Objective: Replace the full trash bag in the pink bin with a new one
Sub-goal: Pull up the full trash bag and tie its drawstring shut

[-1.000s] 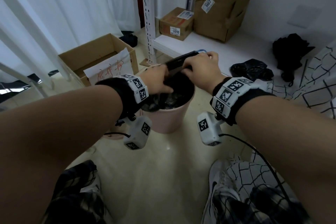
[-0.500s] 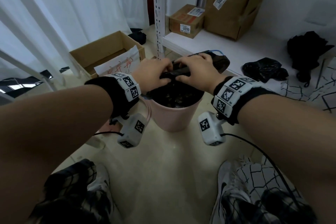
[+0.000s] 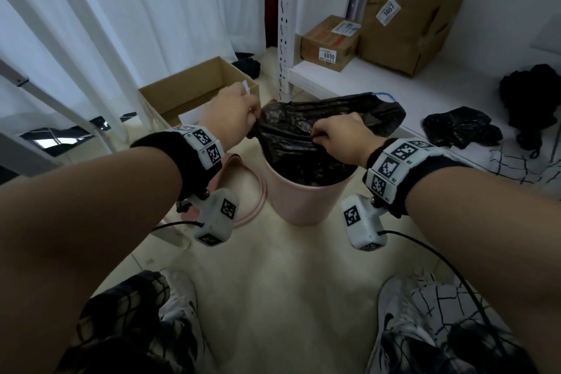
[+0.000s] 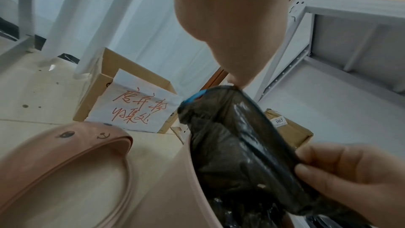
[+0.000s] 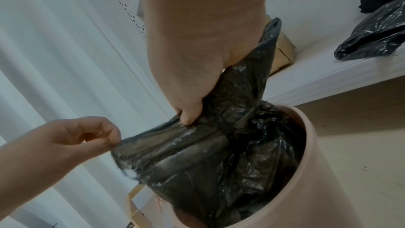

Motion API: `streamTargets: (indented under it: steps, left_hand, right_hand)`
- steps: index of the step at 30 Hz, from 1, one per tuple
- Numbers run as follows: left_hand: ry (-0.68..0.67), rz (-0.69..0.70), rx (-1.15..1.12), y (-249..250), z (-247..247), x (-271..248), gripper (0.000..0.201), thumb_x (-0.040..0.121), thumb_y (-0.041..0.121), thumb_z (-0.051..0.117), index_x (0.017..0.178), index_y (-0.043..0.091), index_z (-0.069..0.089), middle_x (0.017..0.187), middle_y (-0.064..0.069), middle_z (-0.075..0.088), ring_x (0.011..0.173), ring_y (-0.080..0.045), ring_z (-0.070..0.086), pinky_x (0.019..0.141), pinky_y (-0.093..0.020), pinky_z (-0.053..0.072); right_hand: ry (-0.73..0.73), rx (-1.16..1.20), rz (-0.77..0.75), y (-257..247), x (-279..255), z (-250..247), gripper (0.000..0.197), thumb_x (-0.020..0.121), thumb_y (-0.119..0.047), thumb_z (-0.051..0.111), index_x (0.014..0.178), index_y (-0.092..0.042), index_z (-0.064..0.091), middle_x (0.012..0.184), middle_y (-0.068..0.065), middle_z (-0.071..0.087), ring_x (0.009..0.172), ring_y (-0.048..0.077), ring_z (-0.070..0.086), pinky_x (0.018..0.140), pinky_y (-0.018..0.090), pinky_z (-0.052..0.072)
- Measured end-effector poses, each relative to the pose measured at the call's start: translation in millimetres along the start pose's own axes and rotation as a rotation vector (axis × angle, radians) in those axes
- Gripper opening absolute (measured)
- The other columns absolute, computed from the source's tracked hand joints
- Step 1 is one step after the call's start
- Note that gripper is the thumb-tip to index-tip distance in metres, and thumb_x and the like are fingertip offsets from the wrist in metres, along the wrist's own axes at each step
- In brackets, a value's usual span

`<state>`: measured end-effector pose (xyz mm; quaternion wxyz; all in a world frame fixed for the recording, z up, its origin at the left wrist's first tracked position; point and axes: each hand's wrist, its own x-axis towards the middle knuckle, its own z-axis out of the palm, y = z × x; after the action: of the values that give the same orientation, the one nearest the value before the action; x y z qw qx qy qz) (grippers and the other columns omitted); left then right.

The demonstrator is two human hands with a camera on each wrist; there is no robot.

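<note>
A pink bin (image 3: 303,203) stands on the floor in front of me with crumpled black plastic inside. Above its mouth both hands stretch a black trash bag (image 3: 303,130) with a blue drawstring (image 3: 385,96) at its far edge. My left hand (image 3: 243,112) pinches the bag's left corner. My right hand (image 3: 337,136) grips its near edge, fingers curled round the plastic. The left wrist view has the bag (image 4: 236,145) hanging between my left fingertips (image 4: 236,82) and the right hand (image 4: 350,179). In the right wrist view the bag (image 5: 208,153) droops into the bin (image 5: 311,136).
A pink ring lid (image 3: 249,188) lies on the floor left of the bin. Behind it is an open cardboard box (image 3: 194,88) with a paper sign. A low white shelf (image 3: 379,82) holds two cartons, a black bag bundle (image 3: 458,127) and dark cloth (image 3: 534,100). My shoes (image 3: 179,297) are near.
Both hands have risen from the bin's mouth and moved apart, drawing the black bag up and spreading it above the bin.
</note>
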<state>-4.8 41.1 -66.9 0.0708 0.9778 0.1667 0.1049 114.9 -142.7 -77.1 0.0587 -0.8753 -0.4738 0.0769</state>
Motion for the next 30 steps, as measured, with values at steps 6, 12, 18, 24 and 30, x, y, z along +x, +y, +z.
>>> streamTargets:
  steps: [6, 12, 18, 24, 30]
  left_hand:
    - [-0.286, -0.462, -0.214, -8.3, 19.0, 3.4, 0.065, 0.094, 0.052, 0.037, 0.136, 0.004, 0.035, 0.132, -0.020, 0.053, 0.117, -0.039, 0.055, 0.100, -0.045, 0.046]
    - [-0.405, -0.709, -0.851, -16.8, 33.1, 4.3, 0.050, 0.081, 0.034, 0.072, 0.115, 0.005, 0.049, 0.108, -0.011, 0.062, 0.083, -0.026, 0.069, 0.074, -0.033, 0.061]
    - [-0.112, -0.629, -0.935, -2.7, 36.1, 16.2, 0.045, 0.079, 0.003, 0.071, 0.112, 0.017, 0.044, 0.093, -0.004, 0.046, 0.064, -0.006, 0.043, 0.042, -0.005, 0.045]
    - [0.075, -0.569, -0.797, 2.3, 38.8, 19.8, 0.037, 0.088, 0.009, 0.058, 0.124, 0.007, 0.047, 0.086, -0.007, 0.052, 0.076, -0.019, 0.051, 0.069, -0.030, 0.048]
    - [0.183, -0.356, -0.699, 5.7, 25.4, 18.6, 0.047, 0.090, 0.011, 0.056, 0.133, 0.007, 0.037, 0.080, 0.006, 0.049, 0.068, -0.005, 0.049, 0.064, -0.021, 0.046]
  right_hand:
    - [0.025, 0.064, 0.009, -6.4, -1.2, 7.4, 0.022, 0.089, -0.037, 0.056, 0.105, -0.022, 0.061, 0.103, -0.003, 0.065, 0.105, 0.020, 0.057, 0.099, 0.035, 0.026]
    - [-0.007, 0.110, -0.053, -18.8, 3.4, 13.7, 0.030, 0.085, -0.044, 0.061, 0.109, -0.025, 0.057, 0.095, -0.009, 0.060, 0.100, 0.016, 0.058, 0.097, 0.035, 0.025]
    - [-0.046, 0.098, -0.081, -21.6, 2.6, 20.9, 0.029, 0.088, -0.039, 0.059, 0.113, -0.025, 0.058, 0.106, -0.003, 0.066, 0.106, 0.019, 0.057, 0.102, 0.038, 0.025]
    - [-0.047, 0.004, -0.057, -16.1, 2.8, 20.4, 0.020, 0.093, -0.023, 0.052, 0.110, -0.018, 0.061, 0.109, 0.005, 0.065, 0.109, 0.027, 0.056, 0.099, 0.037, 0.029]
    - [0.256, -0.075, 0.076, -2.2, -1.0, 14.1, 0.051, 0.082, -0.037, 0.058, 0.128, -0.021, 0.046, 0.127, 0.008, 0.050, 0.122, 0.029, 0.045, 0.106, 0.043, 0.026]
